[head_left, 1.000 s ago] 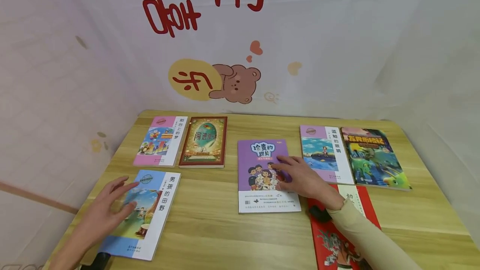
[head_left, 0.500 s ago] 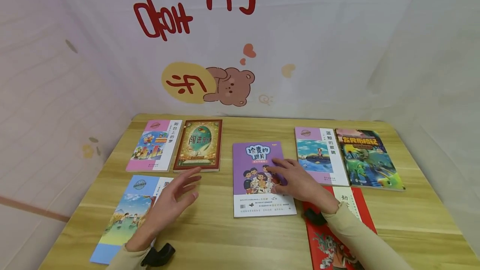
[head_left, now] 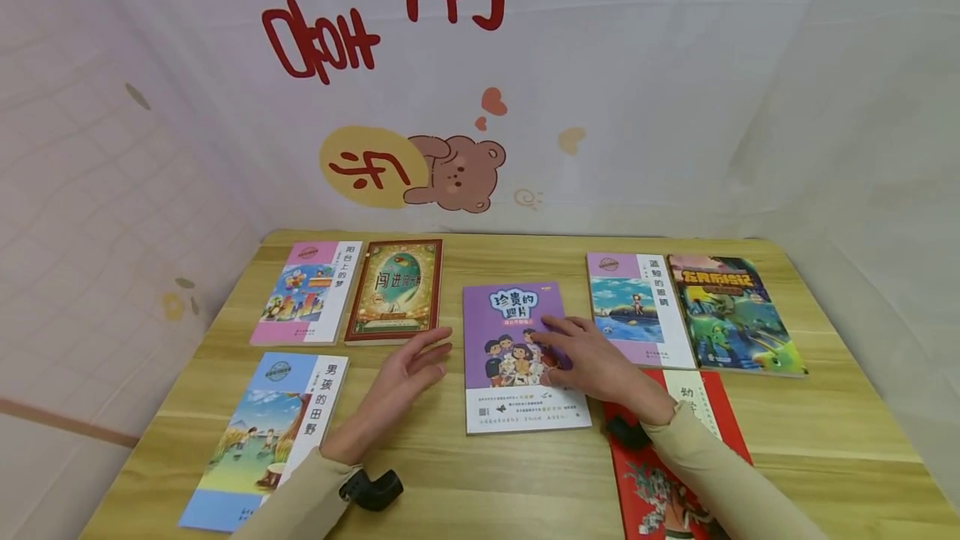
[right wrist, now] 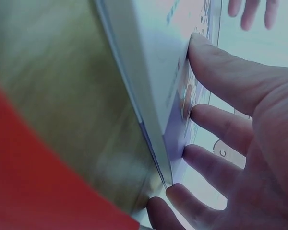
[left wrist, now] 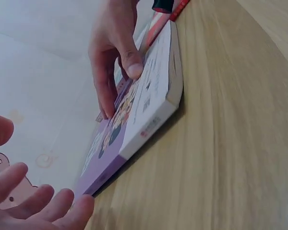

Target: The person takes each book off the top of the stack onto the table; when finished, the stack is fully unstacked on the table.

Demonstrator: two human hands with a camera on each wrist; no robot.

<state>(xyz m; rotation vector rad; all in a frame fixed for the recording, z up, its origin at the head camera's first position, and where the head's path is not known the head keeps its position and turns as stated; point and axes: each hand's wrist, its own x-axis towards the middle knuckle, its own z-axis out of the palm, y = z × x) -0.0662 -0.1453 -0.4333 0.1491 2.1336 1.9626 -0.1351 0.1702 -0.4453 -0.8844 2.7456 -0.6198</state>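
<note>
A purple and white book (head_left: 491, 369) with cartoon children on its cover lies flat in the middle of the wooden table. My right hand (head_left: 600, 369) rests its spread fingertips on the right half of that cover; the right wrist view shows the thumb and fingers (right wrist: 216, 163) along the cover and its edge. Left of the same book hovers my left hand (head_left: 401, 382), palm turned toward it and fingers loosely extended, holding nothing. From the left wrist, the spine (left wrist: 134, 143) faces me, with the left fingertips (left wrist: 79, 211) near its far end.
A pink book (head_left: 303, 294) and a brown-red book (head_left: 393, 290) lie back left, with a blue book (head_left: 247, 440) before them. At right are a whale book (head_left: 637, 307), a dinosaur book (head_left: 735, 315) and a red book (head_left: 652, 473) partly under my right forearm. White cloth (head_left: 637, 107) hangs behind.
My left hand has moved right, from over the blue book to beside the purple book. The right hand stays on the purple book's cover. The head view has shifted slightly.
</note>
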